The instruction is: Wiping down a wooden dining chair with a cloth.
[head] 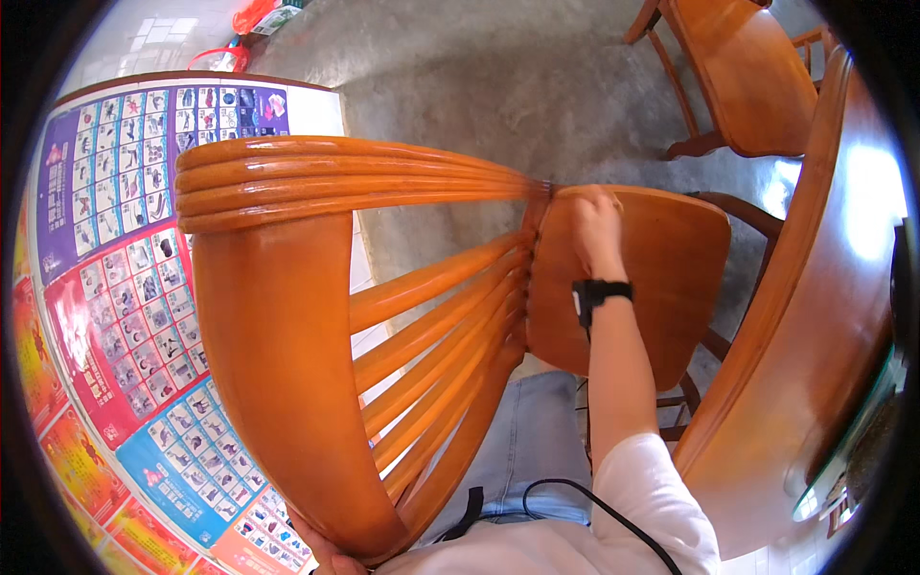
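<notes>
A varnished wooden chair [287,345] fills the middle of the head view, with its broad top rail towards the left and its slatted back running to the seat [668,287]. At the bottom edge, my left hand [327,553] grips the near end of the top rail; part of it is cut off or hidden behind the wood. My right hand [598,223] is curled over the seat, near its far rear corner. A small yellowish bit shows by its fingers, too small to identify. A black band with a small device [600,296] circles my right wrist.
A round-edged wooden table [812,309] stands close on the right. Another wooden chair [755,86] is at the upper right. Picture charts [136,309] cover the left side. Red plastic bags [251,16] lie at the upper left. A black cable [611,503] crosses my shirt.
</notes>
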`<state>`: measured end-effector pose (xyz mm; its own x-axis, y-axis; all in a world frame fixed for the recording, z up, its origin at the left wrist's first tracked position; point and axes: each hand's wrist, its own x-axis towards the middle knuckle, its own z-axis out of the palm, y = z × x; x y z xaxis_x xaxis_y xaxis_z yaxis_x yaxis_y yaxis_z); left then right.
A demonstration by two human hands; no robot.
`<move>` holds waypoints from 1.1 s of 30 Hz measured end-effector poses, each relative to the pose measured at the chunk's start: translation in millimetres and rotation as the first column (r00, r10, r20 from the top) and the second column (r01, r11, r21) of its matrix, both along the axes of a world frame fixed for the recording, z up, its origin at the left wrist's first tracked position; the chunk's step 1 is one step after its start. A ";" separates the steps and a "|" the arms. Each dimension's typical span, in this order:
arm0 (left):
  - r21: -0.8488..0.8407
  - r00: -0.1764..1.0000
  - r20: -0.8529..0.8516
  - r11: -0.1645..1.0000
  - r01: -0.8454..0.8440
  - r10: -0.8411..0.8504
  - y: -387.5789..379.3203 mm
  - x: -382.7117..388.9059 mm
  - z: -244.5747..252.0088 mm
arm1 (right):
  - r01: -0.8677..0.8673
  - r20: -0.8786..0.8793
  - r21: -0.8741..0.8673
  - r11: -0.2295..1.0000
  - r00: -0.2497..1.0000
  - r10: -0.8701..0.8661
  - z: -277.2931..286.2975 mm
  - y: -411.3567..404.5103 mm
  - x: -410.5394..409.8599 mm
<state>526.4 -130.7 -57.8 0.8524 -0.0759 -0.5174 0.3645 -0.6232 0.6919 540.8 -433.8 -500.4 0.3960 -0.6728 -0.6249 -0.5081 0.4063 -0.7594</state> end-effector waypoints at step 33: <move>-0.419 0.942 0.188 0.845 0.332 -0.277 35.6 -10.1 -9.7 | 0.051 0.086 -0.996 0.070 0.484 0.871 387.7 84.5 70.1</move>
